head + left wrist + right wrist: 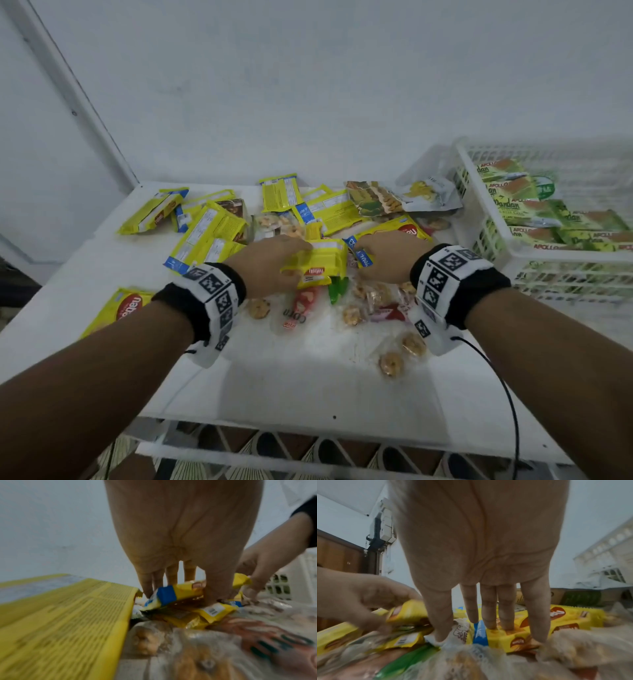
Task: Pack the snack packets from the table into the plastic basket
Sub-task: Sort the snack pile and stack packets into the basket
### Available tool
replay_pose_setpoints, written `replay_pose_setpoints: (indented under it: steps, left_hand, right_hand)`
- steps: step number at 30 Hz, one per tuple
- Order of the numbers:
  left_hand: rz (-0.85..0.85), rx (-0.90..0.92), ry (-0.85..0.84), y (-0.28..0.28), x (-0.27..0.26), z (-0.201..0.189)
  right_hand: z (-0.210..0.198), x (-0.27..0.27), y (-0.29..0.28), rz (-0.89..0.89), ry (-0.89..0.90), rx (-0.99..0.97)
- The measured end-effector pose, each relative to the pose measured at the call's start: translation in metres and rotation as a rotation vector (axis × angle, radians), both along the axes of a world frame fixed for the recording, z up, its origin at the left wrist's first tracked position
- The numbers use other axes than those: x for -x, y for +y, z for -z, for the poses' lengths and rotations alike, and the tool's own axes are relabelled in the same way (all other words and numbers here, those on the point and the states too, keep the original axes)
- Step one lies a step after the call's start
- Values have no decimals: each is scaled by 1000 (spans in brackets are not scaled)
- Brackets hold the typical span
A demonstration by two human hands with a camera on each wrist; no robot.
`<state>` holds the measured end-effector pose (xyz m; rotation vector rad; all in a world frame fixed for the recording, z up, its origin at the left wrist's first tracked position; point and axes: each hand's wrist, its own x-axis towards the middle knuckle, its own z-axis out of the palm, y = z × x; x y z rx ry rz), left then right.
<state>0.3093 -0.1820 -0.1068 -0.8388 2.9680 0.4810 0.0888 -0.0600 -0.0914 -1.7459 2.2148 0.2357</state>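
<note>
yellow snack packets (219,226): strewn on table | plastic basket (479,246): white, part-filled

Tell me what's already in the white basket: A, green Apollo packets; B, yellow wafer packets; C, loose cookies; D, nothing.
A: the head view shows green Apollo packets stacked inside the basket, while the yellow packets and cookies lie on the table.

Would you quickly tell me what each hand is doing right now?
Left hand: gripping a yellow packet.
Right hand: fingers down on another yellow packet; grip cannot be told.
</note>
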Motion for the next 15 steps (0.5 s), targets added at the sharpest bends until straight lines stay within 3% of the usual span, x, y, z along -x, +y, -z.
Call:
replay_pose_setpoints:
  steps: [5, 9, 15]
  left_hand:
    - [-179, -29, 366, 2, -8, -23]
    - [-279, 54, 466, -3, -15, -39]
    - [-297, 205, 559, -8, -23, -53]
  right_hand:
    - [-1, -1, -6, -36, 36, -34]
    - [-1, -3, -12, -70, 83, -7]
    - [-2, -5, -13, -109, 103, -14]
